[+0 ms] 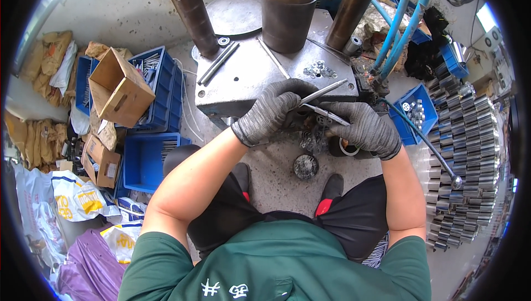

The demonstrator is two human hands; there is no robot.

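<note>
Both my hands wear grey knit gloves and meet in front of a metal press bed (238, 93). My left hand (271, 110) is closed round a metal rod (327, 92), whose free end points up and to the right. In my right hand (369, 128) is a slim silver metal piece (327, 114), slanting down to the right; its exact kind is unclear. Its far end lies close to the rod, by my left fingers. On the bed lie a pair of rods (219, 64), a single rod (273, 58) and a cluster of small metal rings (319, 69).
A thick steel cylinder (285, 21) stands on the bed between two columns (191, 10). Blue hoses (401, 21) hang at right, near a blue bin (414, 114) and stacked metal tubes (464, 162). Blue crates (145, 160) and a cardboard box (120, 88) stand left. A round tin (305, 166) sits below my hands.
</note>
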